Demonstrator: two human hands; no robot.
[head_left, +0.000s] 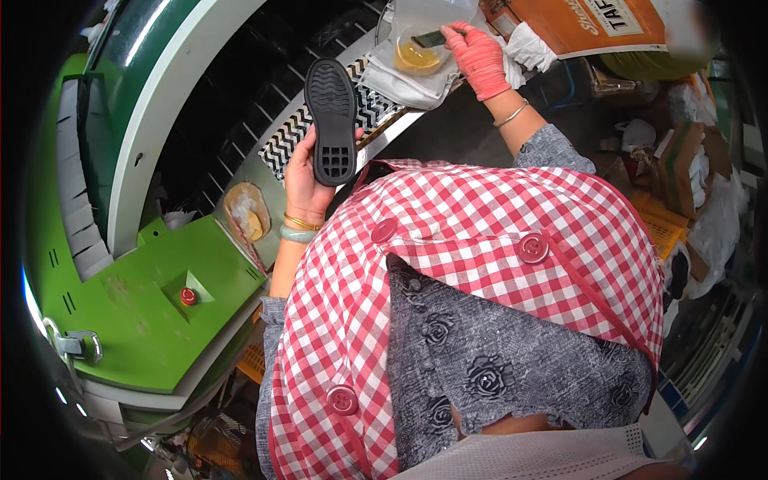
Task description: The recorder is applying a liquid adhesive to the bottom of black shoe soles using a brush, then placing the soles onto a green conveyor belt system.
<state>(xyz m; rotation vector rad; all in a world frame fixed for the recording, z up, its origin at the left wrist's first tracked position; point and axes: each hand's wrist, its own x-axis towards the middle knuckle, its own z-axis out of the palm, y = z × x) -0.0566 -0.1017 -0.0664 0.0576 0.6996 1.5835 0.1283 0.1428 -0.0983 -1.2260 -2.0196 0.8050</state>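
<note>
My left hand (304, 188), bare, with a gold bangle and a pale green one at the wrist, is closed on a black shoe sole (330, 116). The sole stands heel end toward me, its ridged tread and a grid of square hollows facing up. My right hand (480, 62), in a coral-red glove, pinches a small dark brush (430, 38). The brush reaches over a plastic-lined container (402, 24) with yellow glue-like liquid (416, 59) at its bottom. Whether the bristles touch the liquid, I cannot tell.
A zigzag-patterned strip (284, 148) lies along the ledge beside a dark conveyor (232, 104). At left stands a green machine (128, 320) with a red button (188, 297). White cloth (530, 48) and an orange box (588, 26) sit at upper right. Cartons (680, 172) and plastic bags are at right.
</note>
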